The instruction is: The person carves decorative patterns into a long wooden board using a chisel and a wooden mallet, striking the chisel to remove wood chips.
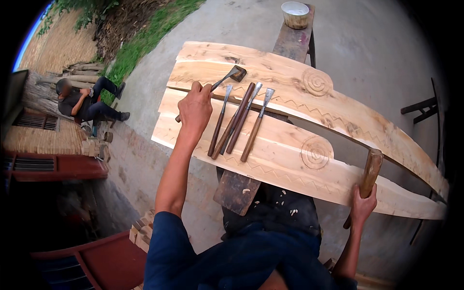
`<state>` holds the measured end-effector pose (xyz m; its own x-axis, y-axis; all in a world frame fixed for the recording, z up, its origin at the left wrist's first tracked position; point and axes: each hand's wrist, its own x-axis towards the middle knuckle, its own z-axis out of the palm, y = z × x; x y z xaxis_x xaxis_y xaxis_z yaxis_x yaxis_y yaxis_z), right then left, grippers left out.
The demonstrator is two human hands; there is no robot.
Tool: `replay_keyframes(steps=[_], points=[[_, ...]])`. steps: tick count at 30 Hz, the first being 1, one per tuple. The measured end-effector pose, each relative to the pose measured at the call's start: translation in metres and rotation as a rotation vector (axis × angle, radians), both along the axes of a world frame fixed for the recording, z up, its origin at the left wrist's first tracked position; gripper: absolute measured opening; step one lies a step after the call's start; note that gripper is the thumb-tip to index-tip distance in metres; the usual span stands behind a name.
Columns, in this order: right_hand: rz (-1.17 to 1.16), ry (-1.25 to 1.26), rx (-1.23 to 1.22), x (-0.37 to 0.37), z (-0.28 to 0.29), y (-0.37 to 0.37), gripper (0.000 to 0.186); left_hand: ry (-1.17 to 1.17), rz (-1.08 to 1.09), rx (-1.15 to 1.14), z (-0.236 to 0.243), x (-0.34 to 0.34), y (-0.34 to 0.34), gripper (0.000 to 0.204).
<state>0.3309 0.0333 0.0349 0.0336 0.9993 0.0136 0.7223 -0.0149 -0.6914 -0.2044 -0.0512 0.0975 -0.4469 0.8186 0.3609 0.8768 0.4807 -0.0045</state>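
The left hand (195,107) is closed around the handle of a chisel (222,80), gripping it above the left part of the far board (275,72). The chisel's metal end reaches a small dark block (239,74) over that board; whether the two touch, I cannot tell. The right hand (363,203) is wrapped around a wooden mallet (371,169), its thick end up and its narrow end pointing down, at the lower edge of the near board (285,145). Whether the mallet touches the wood, I cannot tell.

The two long, pale boards lie side by side across a dark, narrow desk (237,192), a gap between them that widens toward the right. Each tapers to the right and bears a round spiral and a zigzag line. Four tools (252,137) with brown handles lie close together, just right of the left hand, handles on the near board and upper ends across the gap. A white bowl (295,16) stands on the far end of the desk. Pale shavings (294,212) dot the wearer's dark clothing (270,217). Well off to the left, another person (77,102) sits beside the grass (150,41).
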Motion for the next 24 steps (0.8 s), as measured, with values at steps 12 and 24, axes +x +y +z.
replay_keyframes(steps=[12,24], points=[[0.019,0.028,-0.036,0.003,-0.005,0.004,0.027,0.122,-0.105,-0.583,0.069,-0.037,0.078,0.014],[-0.015,0.035,-0.047,0.014,-0.001,0.004,0.037,-1.906,-0.221,0.506,0.066,0.043,0.019,0.042]])
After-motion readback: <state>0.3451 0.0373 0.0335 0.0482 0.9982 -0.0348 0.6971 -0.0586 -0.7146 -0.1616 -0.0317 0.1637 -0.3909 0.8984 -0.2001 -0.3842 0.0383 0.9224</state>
